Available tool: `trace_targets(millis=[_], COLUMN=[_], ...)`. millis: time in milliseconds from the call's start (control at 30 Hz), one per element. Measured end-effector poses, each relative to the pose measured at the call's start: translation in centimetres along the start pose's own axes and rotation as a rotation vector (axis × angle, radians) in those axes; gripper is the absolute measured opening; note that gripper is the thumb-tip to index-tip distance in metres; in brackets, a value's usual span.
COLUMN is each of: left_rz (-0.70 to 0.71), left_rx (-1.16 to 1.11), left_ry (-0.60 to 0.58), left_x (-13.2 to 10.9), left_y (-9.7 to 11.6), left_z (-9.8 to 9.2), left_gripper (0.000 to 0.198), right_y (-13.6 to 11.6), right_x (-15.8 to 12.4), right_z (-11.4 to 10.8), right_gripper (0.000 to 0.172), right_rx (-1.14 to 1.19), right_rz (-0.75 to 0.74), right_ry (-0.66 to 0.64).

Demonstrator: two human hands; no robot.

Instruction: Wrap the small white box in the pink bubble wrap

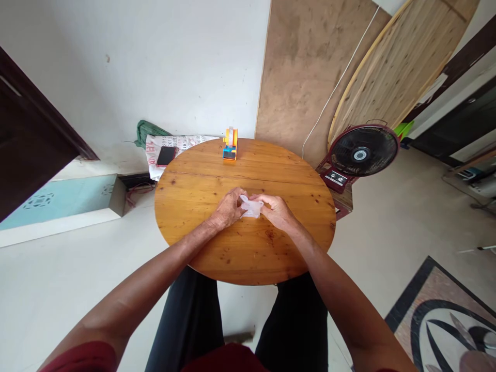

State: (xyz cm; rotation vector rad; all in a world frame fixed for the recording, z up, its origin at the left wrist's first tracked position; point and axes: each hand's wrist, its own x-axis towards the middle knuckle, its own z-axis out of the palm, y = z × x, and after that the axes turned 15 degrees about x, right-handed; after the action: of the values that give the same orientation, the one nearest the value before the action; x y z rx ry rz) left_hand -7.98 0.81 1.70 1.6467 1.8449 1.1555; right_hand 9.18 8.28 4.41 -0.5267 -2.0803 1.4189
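Note:
A small, crumpled piece of whitish translucent plastic [252, 208], which looks like a folded plastic bag, is held low over the middle of the round wooden table [217, 253]. My left hand [228, 207] pinches its left side between thumb and fingers. On its right side, my right hand [276, 209] grips the edge with the thumb below and the fingers along the top. Part of the plastic sticks up between the two hands. Some fingertips are hidden behind the plastic.
An orange and blue tape dispenser [230, 144] stands at the table's far edge by the wall. Left of it, a dark phone [166, 156] lies on a printed white sack [153, 147]. A dark red fan [358, 155] stands beyond the table's right edge.

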Motion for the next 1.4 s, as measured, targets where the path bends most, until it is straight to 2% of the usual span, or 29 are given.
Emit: trace_targets(millis=[167,400,633,833,1067,1267,1400], left_rz=[0.259,0.486,0.641,0.642,0.639,0.472,0.415], left_rx=[0.232,0.397,0.547,0.579,0.484,0.370,0.356], left_ry=[0.087,0.079,0.130,0.145,0.145,-0.012,-0.072], left_x=[-0.7,-1.8,-2.1,-2.4,-2.3,-1.5,-1.2], left_y=[-0.4,-1.7,-3.1,-3.3,-2.3,0.8,1.8], left_z=[-0.7,-1.8,-1.9,-1.7,-1.7,-3.0,-3.5], left_gripper=[0.021,0.037,0.037,0.040,0.037,0.038,0.040], right_y=[0.0,0.2,1.6,2.9,2.7,1.6,1.6], right_x=[-0.1,-0.6,-1.8,-1.8,-1.5,-1.2,-0.9], right_z=[0.0,-0.2,-0.4,-0.1,-0.2,-0.2,0.0], right_gripper=[0.041,0.042,0.040,0.037,0.033,0.025,0.020], right_rx=[0.013,-0.091,-0.259,-0.326,-0.300,-0.203,-0.172], right_rz=[-0.058,-0.144,-0.353,-0.461,-0.433,-0.329,-0.302], right_ry=[-0.047,-0.076,-0.105,-0.059,-0.060,-0.040,-0.002])
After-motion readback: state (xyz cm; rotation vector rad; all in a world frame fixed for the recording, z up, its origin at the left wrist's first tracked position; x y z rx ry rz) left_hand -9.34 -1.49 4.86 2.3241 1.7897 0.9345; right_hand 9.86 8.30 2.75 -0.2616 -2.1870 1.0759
